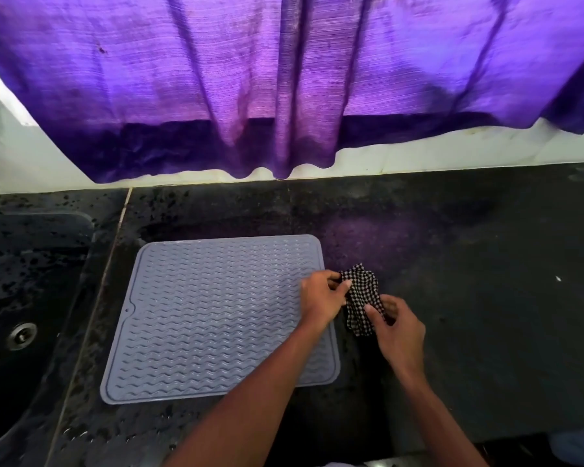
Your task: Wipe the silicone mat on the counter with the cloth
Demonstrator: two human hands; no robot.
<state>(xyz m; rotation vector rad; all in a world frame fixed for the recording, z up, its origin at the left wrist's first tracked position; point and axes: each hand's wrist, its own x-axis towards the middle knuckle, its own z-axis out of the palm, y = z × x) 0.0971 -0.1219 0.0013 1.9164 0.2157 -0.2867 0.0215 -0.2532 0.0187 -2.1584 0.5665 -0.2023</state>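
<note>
A grey-blue silicone mat (209, 315) with wavy ridges lies flat on the dark counter (469, 298), left of centre. Just off the mat's right edge, a crumpled black-and-white checked cloth (361, 294) is held above the counter between both hands. My left hand (321, 298) pinches the cloth's upper left part, and its wrist lies over the mat's right edge. My right hand (398, 328) pinches the cloth's lower right part, over the bare counter.
A dark sink (24, 298) with a metal drain (21, 336) sits to the left, with water drops around it. A purple curtain (284, 79) hangs over the white back wall. Bare dark counter stretches to the right of the mat.
</note>
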